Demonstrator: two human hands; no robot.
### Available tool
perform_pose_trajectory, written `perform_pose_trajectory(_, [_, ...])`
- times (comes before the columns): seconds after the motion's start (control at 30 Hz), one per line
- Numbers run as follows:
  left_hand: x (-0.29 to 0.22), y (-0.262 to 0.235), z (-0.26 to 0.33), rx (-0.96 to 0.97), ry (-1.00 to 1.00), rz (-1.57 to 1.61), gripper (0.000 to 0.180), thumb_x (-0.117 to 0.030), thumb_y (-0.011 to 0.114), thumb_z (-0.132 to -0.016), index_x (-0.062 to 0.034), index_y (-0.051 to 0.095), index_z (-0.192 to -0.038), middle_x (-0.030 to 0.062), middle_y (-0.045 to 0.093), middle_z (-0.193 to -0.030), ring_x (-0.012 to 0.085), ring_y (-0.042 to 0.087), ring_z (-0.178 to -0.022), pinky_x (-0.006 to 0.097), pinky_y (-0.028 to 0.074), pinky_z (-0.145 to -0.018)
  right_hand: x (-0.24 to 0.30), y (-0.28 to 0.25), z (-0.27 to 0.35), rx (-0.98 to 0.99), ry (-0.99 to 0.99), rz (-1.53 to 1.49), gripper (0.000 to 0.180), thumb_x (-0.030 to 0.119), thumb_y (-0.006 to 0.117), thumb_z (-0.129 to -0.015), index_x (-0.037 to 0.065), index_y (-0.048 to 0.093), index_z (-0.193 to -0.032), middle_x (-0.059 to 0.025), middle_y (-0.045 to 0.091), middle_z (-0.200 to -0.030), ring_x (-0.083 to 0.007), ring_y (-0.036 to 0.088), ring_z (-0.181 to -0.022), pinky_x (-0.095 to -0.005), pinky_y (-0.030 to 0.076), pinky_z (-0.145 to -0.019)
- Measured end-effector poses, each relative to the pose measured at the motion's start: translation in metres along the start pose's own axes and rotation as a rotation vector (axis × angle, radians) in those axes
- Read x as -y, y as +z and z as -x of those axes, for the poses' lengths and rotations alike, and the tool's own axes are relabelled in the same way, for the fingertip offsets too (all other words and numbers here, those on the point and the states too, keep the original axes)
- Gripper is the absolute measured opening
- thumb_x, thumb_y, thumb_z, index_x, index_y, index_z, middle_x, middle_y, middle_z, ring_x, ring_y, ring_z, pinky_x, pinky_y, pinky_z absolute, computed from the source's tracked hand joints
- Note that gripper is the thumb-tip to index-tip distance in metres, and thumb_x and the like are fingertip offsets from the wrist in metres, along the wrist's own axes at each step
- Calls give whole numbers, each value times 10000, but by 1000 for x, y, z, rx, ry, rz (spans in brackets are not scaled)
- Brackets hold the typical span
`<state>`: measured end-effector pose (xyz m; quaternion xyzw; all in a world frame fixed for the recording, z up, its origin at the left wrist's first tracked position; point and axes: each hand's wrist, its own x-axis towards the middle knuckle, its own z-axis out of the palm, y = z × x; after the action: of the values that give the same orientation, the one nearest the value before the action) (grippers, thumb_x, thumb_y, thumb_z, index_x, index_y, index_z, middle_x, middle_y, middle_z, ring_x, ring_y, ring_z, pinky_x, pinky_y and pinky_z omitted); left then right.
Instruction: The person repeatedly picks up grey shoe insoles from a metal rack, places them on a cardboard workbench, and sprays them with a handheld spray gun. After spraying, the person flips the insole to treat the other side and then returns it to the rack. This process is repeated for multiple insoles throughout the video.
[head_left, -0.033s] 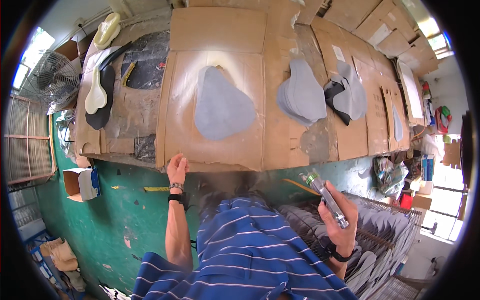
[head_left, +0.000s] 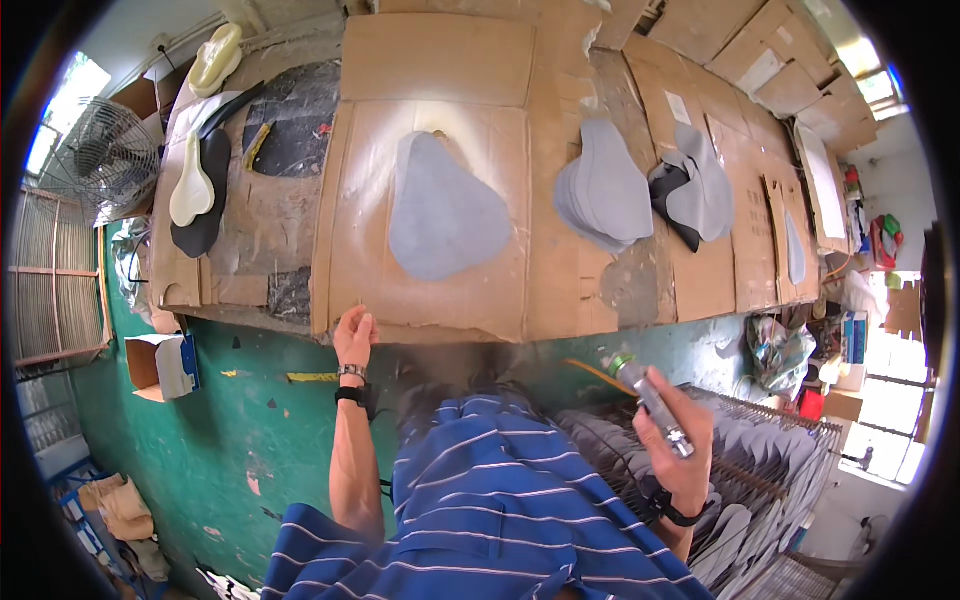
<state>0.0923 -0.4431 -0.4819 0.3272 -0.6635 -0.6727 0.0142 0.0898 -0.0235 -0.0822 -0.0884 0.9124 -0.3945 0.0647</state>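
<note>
My right hand [head_left: 680, 440] is wrapped around a metallic spray gun [head_left: 650, 398] with a green ring near its nozzle, held in front of the table's edge. My left hand [head_left: 354, 336] is at the front edge of the cardboard sheet [head_left: 430, 315], its fingers curled together; what they pinch, if anything, I cannot make out. On that sheet lies a grey saddle-shaped piece [head_left: 447, 215], wide end toward me, with a pale sprayed-looking halo around its narrow end. Beyond my right hand's reach sits a stack of similar grey pieces [head_left: 603, 185].
More grey pieces [head_left: 702, 188] lie farther right with a black one. Cream and black saddle shapes [head_left: 192, 190] rest at the table's left, near a wire fan [head_left: 105, 160]. A yellow hose [head_left: 597, 373] runs behind the gun. Racks of grey pieces [head_left: 770, 450] stand at my right.
The spray gun in my right hand has shifted and turned slightly, its nozzle end a little lower. My left hand and the grey piece on the sheet stay put.
</note>
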Motion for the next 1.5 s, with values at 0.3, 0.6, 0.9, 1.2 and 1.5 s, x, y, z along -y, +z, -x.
perform_pose_trajectory(0.3, [24,36,-73,-98,321,-471,355,-152,734,-903,-58,646,-1233,68,693,-880,201,656,-729,340,534,-651,5,9,-6,79,-55,-89,625,-88,747,-747,-6,617,-1352,-199,697,-973,-330,686,-789,-340,534,-717])
perform_pose_trajectory(0.6, [-51,127,-72,-276,426,-1008,578,-217,874,-736,-138,654,-1264,130,603,-1145,348,578,-1113,465,517,-895,1,-23,16,25,113,-28,518,-8,741,-774,-59,652,-1283,-181,709,-965,-262,671,-789,-318,510,-749])
perform_pose_trajectory(0.9, [-49,126,-75,-314,466,-1073,547,-214,895,-705,-144,695,-1210,112,602,-1104,333,588,-1091,445,520,-888,-10,-20,5,-68,-17,-128,516,-19,724,-823,-72,618,-1326,-166,702,-948,-227,698,-810,-297,531,-748])
perform_pose_trajectory(1.2, [-58,132,-85,-297,422,-1076,473,-228,910,-671,-143,743,-1105,88,629,-1072,314,608,-1081,437,531,-876,-95,52,-76,-81,-54,-7,649,34,739,-855,-35,490,-1450,-241,652,-1091,-446,646,-948,-422,531,-844])
perform_pose_trajectory(1.5, [-55,117,-87,-258,544,-1069,438,-243,912,-641,-139,759,-1038,79,610,-1012,309,614,-976,440,525,-801,-195,145,-215,-166,127,438,840,13,703,-819,-132,240,-1505,-312,519,-1235,-488,557,-1108,-505,513,-894])
